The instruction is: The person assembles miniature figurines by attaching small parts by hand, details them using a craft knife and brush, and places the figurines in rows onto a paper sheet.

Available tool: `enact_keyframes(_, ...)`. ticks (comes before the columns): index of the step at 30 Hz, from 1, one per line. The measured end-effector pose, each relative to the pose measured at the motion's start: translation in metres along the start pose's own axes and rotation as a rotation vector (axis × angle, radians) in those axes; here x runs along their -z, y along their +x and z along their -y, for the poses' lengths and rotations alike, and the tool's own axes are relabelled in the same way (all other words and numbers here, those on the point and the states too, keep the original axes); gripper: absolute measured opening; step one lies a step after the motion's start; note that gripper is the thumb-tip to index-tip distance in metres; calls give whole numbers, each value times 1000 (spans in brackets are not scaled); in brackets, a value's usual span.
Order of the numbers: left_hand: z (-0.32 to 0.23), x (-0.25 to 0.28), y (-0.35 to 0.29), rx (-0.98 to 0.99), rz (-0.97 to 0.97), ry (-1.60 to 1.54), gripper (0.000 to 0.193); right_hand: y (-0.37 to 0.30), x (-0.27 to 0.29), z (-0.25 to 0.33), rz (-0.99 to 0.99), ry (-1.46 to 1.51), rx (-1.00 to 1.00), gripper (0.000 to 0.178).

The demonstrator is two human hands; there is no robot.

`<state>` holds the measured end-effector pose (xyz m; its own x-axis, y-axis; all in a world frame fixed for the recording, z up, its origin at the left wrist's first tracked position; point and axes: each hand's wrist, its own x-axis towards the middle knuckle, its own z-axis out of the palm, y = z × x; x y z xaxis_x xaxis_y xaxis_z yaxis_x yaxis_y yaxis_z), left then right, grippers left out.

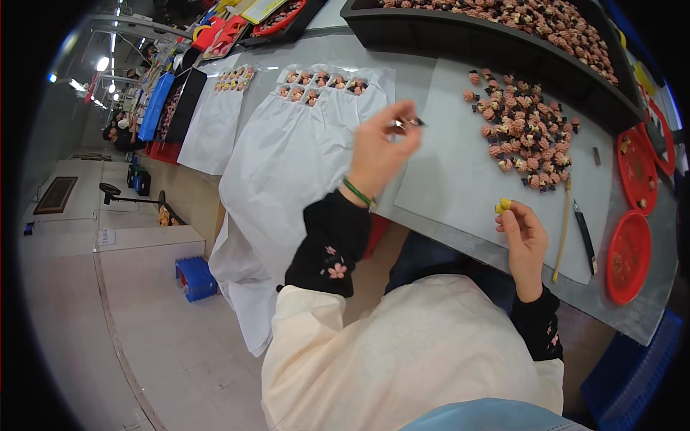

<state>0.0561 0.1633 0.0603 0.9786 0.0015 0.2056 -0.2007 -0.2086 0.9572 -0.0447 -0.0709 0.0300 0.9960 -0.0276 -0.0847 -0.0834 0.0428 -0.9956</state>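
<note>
My left hand [381, 147] is raised over the white sheet's edge, thumb and fingers pinched on a small dark-tipped piece [413, 122], partly hidden and blurred. Between the thumb and forefinger of my right hand [526, 241] is a small yellow piece [504, 206], held above the table's near edge. Beyond it lies a loose pile of small pink-and-black figurine parts [528, 133] on a pale work sheet [445, 165]. To the left, short rows of similar small figures [316, 80] sit on white plastic sheeting [280, 144] that hangs over the table edge.
A long black bin [474, 54] full of pink parts stands at the back. On the right lie a craft knife [586, 237], a thin yellow stick [563, 233] and a red dish [629, 257]. A blue crate [195, 279] is on the floor at left.
</note>
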Motion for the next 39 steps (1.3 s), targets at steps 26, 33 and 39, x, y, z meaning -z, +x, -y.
enact_keyframes(26, 111, 113, 68, 254, -38, 1420, 66, -22, 43, -5, -194, -659, 593, 18)
enact_keyframes(33, 26, 24, 16, -367, 192, 1029, 55, -32, 132, 1, -658, -1163, 431, 24)
enact_keyframes(39, -14, -102, -60, -471, 773, 369, 47, -11, 134, -4, -596, -1012, 352, 24)
